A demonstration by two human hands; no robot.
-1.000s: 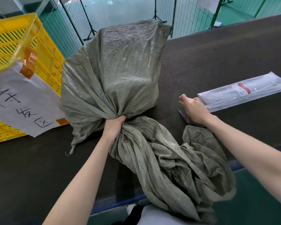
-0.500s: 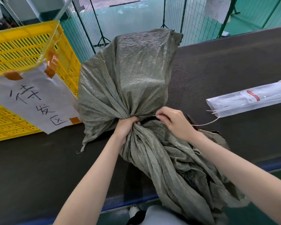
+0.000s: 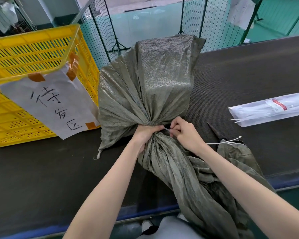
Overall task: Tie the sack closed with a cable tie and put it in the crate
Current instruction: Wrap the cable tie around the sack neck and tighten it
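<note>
The left hand (image 3: 146, 133) clenches the gathered neck of the sack (image 3: 148, 87) on the bench (image 3: 248, 69); the right hand (image 3: 184, 131) pinches the cable tie (image 3: 223, 141) beside it. Best keep the neck bunched tight while wrapping the tie close against the fist. The crate (image 3: 33, 54) waits left.

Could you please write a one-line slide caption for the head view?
Left hand grips the sack neck while right hand threads a cable tie beside the yellow crate.
</note>
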